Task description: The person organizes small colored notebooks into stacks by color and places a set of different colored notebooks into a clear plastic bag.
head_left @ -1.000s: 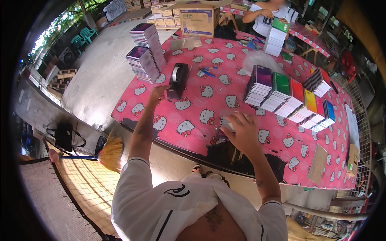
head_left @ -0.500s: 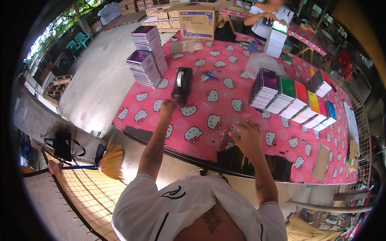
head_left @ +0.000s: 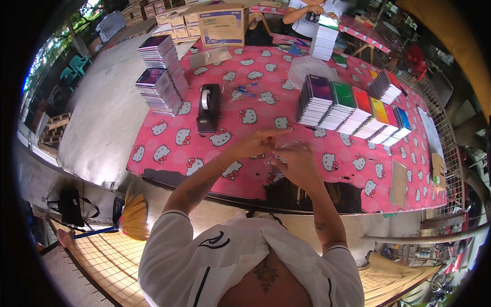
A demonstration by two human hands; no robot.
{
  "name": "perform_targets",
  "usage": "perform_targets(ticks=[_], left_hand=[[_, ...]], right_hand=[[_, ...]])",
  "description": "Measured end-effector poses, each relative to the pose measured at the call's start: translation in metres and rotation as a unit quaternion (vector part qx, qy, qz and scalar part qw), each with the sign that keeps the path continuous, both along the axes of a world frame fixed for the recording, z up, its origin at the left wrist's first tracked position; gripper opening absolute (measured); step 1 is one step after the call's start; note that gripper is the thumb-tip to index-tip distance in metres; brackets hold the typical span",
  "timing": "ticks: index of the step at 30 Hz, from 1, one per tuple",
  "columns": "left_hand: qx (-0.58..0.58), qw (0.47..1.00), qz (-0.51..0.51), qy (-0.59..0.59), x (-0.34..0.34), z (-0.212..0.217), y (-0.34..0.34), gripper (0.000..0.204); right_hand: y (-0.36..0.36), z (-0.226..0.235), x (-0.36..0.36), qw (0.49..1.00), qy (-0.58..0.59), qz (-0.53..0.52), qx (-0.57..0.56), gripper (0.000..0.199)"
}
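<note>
Both of my hands are close together above the near middle of the table. My left hand [head_left: 260, 143] reaches in from the left with its index finger stretched to the right; the other fingers are bent, and anything between them is too small to make out. Just right of it, my right hand [head_left: 296, 159] is bent over some clear plastic [head_left: 270, 165], its fingers curled onto it. Beyond my left forearm stands a black tape dispenser [head_left: 208, 108] with a pale roll. A blue-handled pair of scissors [head_left: 245, 89] lies farther back.
Stacked notebooks [head_left: 162, 77] rise at the table's left edge. Several coloured notebook piles [head_left: 342, 105] stand in a row at the right. Behind them is clear plastic sheeting [head_left: 309, 70]. At the far side, a person [head_left: 309, 18] handles a tall white stack [head_left: 324, 43] near a cardboard box [head_left: 222, 25].
My left hand has moved from beside the tape dispenser rightward to my right hand. My right hand has turned inward over the plastic. The whole view has shifted slightly.
</note>
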State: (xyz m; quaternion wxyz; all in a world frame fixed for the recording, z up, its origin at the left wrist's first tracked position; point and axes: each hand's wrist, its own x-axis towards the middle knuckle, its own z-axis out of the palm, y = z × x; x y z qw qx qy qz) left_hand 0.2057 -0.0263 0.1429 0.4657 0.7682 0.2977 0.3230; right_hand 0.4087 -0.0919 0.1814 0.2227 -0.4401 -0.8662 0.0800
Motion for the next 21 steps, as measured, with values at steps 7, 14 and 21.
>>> perform_targets(ticks=[7, 14, 21], left_hand=[[-0.002, 0.994, 0.084, -0.069, -0.025, 0.017, 0.011, 0.049], [0.205, 0.972, -0.041, 0.110, -0.013, 0.030, 0.013, 0.037], [0.126, 0.981, -0.025, 0.142, -0.014, 0.040, 0.017, 0.016]], right_hand=[[-0.008, 0.025, 0.050, 0.995, 0.047, -0.088, 0.010, 0.036], [0.001, -0.003, 0.064, 0.994, 0.004, 0.011, 0.109, 0.028], [0.000, -0.034, 0.082, 0.944, 0.329, -0.018, 0.006, 0.030]])
